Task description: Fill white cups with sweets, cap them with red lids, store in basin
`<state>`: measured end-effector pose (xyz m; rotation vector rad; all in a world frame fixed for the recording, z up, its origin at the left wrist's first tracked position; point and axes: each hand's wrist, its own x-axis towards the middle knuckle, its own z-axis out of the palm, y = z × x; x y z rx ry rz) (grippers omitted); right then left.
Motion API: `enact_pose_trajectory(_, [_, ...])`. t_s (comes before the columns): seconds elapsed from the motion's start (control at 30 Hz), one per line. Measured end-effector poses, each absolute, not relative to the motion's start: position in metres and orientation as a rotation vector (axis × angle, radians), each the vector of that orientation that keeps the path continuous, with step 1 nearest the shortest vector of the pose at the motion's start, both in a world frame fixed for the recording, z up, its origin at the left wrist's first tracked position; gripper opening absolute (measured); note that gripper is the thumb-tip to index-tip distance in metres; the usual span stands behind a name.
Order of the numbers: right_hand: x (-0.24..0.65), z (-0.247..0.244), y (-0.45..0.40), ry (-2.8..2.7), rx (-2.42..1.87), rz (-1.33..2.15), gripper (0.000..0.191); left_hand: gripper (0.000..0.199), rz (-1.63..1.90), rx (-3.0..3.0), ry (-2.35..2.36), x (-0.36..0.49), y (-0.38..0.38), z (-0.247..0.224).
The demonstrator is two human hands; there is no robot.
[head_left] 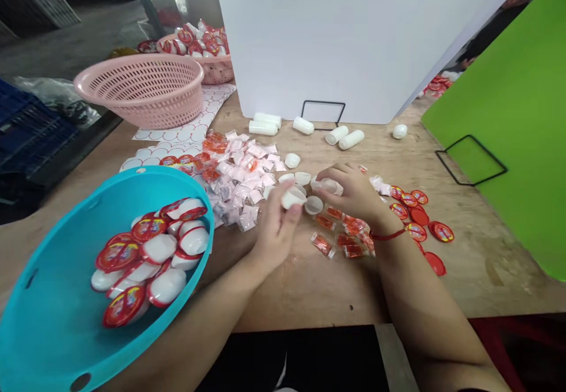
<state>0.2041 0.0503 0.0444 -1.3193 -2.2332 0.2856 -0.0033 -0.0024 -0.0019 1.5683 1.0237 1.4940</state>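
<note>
My left hand (277,224) grips a small white plastic cup (293,197) between thumb and fingers. A little to its right, my right hand (347,190) is closed around another translucent white cup (331,187). Between the hands a loose cup (313,205) rests on the table, and more white cups (302,178) stand just behind. Below my right hand lie several clear packets with orange-red contents (326,222). Red printed lids (416,231) are scattered right of my right wrist. A heap of small pale pink and clear sachets (241,171) spreads left of my left hand.
A turquoise basin (48,274) at left holds closed red-and-white cups. Behind it is a pink basket (145,94). Stacked white cups (264,127) lie before a white upright board (309,38). A green board (508,121) with a black wire stand (471,161) is at right.
</note>
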Motion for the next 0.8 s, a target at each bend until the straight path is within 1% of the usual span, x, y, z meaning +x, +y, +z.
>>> enact_pose_trajectory(0.1, [0.221, 0.042, 0.059, -2.141, -1.222, 0.534, 0.028, 0.021, 1.442, 1.899, 0.906, 0.003, -0.008, -0.008])
enact_pose_trajectory(0.13, [0.228, 0.043, 0.063, -2.033, -1.271, 0.565, 0.028, 0.018, 1.425, 1.914, 0.876, 0.005, -0.009, -0.009])
enact_pose_trajectory(0.2, [0.243, 0.043, 0.071, -1.821, -1.478, 0.513, 0.025, 0.018, 1.384, 1.917, 0.831, 0.009, -0.010, -0.010])
enact_pose_trajectory(0.27, [0.259, 0.043, 0.082, -1.780, -1.739, 0.430, 0.028, 0.020, 1.347, 1.963, 0.785, 0.011, -0.009, -0.012])
enact_pose_trajectory(0.33, [0.270, 0.042, 0.094, -1.933, -1.946, 0.422, 0.041, 0.029, 1.319, 2.014, 0.760, 0.012, -0.008, -0.013])
enact_pose_trajectory(0.4, [0.274, 0.040, 0.105, -2.133, -2.037, 0.475, 0.053, 0.038, 1.260, 2.053, 0.761, 0.013, -0.007, -0.015])
enact_pose_trajectory(0.47, [0.272, 0.037, 0.115, -2.275, -2.058, 0.519, 0.056, 0.043, 1.189, 2.079, 0.750, 0.013, -0.007, -0.017])
enact_pose_trajectory(0.5, [0.269, 0.036, 0.120, -2.317, -2.066, 0.534, 0.053, 0.045, 1.162, 2.088, 0.741, 0.013, -0.006, -0.018])
enact_pose_trajectory(0.6, [0.262, 0.033, 0.132, -2.353, -2.105, 0.551, 0.035, 0.048, 1.133, 2.084, 0.740, 0.012, -0.007, -0.019])
enact_pose_trajectory(0.7, [0.261, 0.034, 0.136, -2.317, -2.145, 0.560, 0.020, 0.044, 1.153, 2.028, 0.788, 0.012, -0.008, -0.018])
enact_pose_trajectory(0.8, [0.261, 0.043, 0.124, -2.110, -2.078, 0.420, 0.010, 0.040, 1.165, 1.833, 0.846, 0.012, -0.011, -0.018])
